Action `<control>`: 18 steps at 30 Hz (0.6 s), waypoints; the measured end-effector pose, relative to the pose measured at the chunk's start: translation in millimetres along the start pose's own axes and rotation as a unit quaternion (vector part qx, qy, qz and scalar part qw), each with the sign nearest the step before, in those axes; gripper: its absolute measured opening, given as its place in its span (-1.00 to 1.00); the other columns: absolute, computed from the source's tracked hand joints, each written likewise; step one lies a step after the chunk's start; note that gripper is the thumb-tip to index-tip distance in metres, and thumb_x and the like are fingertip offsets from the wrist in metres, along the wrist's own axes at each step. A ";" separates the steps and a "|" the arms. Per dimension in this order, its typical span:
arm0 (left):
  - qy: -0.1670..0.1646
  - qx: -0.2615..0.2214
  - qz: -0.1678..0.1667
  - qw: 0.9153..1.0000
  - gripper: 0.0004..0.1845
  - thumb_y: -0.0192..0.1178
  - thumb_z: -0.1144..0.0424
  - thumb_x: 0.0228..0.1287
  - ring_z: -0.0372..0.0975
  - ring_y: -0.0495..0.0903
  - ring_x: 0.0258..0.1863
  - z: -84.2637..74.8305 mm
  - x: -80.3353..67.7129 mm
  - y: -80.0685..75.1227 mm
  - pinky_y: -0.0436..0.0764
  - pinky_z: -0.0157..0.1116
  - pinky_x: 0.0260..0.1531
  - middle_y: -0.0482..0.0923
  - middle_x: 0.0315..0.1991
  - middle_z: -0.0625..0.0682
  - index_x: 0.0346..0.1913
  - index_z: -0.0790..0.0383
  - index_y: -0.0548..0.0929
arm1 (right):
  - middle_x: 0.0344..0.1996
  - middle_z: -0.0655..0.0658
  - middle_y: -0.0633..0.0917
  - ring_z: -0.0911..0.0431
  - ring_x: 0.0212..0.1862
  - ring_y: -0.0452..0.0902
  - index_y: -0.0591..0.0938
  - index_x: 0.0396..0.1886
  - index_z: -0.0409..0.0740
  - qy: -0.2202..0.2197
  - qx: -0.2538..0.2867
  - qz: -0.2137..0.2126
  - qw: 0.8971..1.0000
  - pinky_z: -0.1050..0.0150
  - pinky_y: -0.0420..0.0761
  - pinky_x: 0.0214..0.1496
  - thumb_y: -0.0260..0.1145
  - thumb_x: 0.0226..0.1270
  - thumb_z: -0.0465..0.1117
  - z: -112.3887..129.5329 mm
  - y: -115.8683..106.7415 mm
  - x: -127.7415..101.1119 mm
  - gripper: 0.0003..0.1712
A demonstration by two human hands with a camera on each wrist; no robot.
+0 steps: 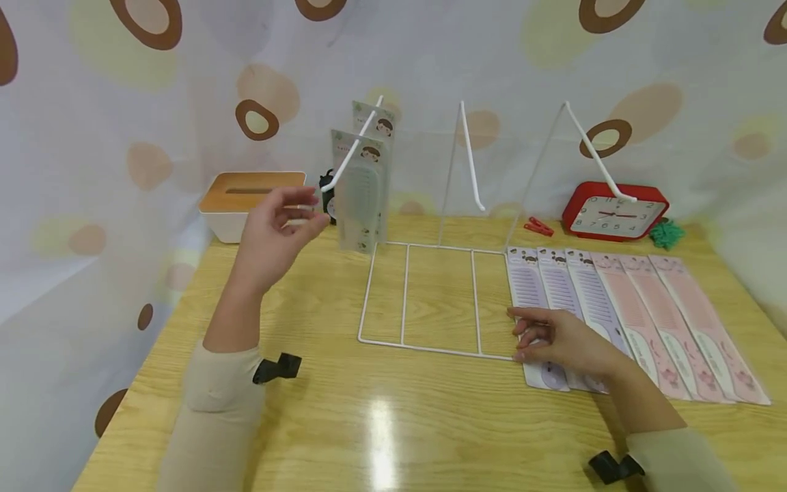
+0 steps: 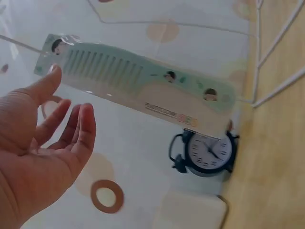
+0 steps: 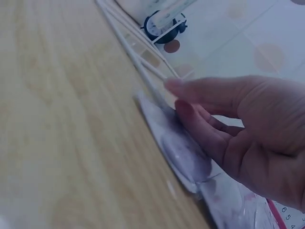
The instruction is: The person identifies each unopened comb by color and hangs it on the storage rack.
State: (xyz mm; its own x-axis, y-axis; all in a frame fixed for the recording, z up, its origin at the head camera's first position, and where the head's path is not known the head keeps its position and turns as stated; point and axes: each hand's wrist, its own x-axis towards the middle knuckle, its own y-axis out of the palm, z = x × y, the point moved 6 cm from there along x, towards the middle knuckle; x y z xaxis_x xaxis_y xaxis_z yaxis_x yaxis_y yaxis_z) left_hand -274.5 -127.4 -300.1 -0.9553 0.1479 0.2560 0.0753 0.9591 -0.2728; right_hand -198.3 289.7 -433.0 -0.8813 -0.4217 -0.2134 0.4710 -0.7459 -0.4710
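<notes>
The left hand (image 1: 274, 232) is hovering spread and empty just beside the green packaged combs (image 1: 361, 188) hanging on the white wire rack's (image 1: 424, 301) leftmost hook – while the right hand (image 1: 562, 339), fingers relaxed, is resting on the nearest purple packaged comb (image 1: 533, 307) lying flat by the rack's base – seemingly ready to lift it.

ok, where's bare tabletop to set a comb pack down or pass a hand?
Free: the near strip of table in front of the white wire rack, between both forearms; also the left side below the tissue box. Crowded: right side, where flat comb packs lie side by side under the right hand; the back edge holds the red clock.
</notes>
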 end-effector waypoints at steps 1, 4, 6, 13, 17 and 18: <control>-0.013 -0.003 0.017 1.000 -0.51 0.35 0.22 0.32 -0.19 0.56 0.06 8.0 -7.4 1.6 0.60 -0.42 -0.02 0.50 0.15 0.07 0.26 0.24 0.51 | -0.04 -0.28 0.58 0.20 -0.16 0.68 0.33 0.44 -0.40 -0.003 0.001 -0.002 1.000 0.34 0.68 -0.15 0.50 0.20 -0.22 0.3 -2.0 0.7 -0.13; -0.055 -0.019 0.089 0.994 -0.49 0.35 0.28 0.31 -0.14 0.57 0.09 34.9 -28.0 15.3 0.62 -0.40 -0.04 0.48 0.20 0.09 0.30 0.24 0.50 | 0.01 -0.29 0.58 0.21 -0.13 0.68 0.37 0.45 -0.28 -0.001 -0.006 -0.022 1.000 0.35 0.68 -0.11 0.46 0.27 -0.20 0.8 -15.9 6.2 -0.21; -0.086 -0.035 0.141 0.986 -0.40 0.35 0.31 0.30 -0.06 0.54 0.17 53.5 -40.0 28.8 0.63 -0.34 0.00 0.41 0.30 0.13 0.38 0.20 0.44 | 0.09 -0.26 0.58 0.24 -0.11 0.65 0.39 0.46 -0.18 0.011 -0.027 -0.050 0.998 0.40 0.65 -0.08 0.44 0.30 -0.13 -0.2 -31.8 12.7 -0.23; -0.127 -0.045 0.232 0.963 -0.18 0.40 0.31 0.24 0.10 0.43 0.31 90.9 -65.0 65.4 0.61 -0.21 0.05 0.21 0.50 0.17 0.52 0.13 0.27 | 0.37 -0.17 0.45 0.08 -0.15 0.57 0.22 0.58 0.13 0.067 -0.136 -0.086 0.985 0.34 0.57 -0.14 0.48 0.22 0.12 -10.4 -80.2 42.8 -0.01; -0.117 -0.037 0.272 0.954 -0.18 0.42 0.33 0.21 0.03 0.49 0.21 99.6 -71.3 80.6 0.62 -0.31 -0.03 0.26 0.49 0.16 0.51 0.23 0.29 | 0.29 -0.19 0.42 0.03 -0.25 0.48 0.14 0.61 0.14 0.083 -0.204 -0.053 0.974 0.26 0.49 -0.23 0.54 0.07 0.21 -15.6 -88.3 54.0 0.17; -0.114 -0.036 0.278 0.953 -0.19 0.41 0.34 0.22 0.02 0.50 0.18 101.3 -71.9 83.5 0.62 -0.33 -0.04 0.28 0.48 0.18 0.50 0.24 0.29 | 0.28 -0.20 0.41 0.02 -0.27 0.47 0.13 0.61 0.11 0.079 -0.218 -0.044 0.972 0.24 0.49 -0.24 0.56 0.04 0.21 -15.5 -89.4 55.5 0.20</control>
State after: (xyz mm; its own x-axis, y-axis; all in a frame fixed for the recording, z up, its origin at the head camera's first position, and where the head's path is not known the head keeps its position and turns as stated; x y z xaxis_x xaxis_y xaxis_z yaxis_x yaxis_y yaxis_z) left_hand -228.5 -82.5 -435.2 -0.7981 0.5903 -0.1206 0.6004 0.7625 -0.2410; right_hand -290.0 341.0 -416.1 -0.9288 -0.2557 -0.2681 0.3620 -0.4719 -0.8039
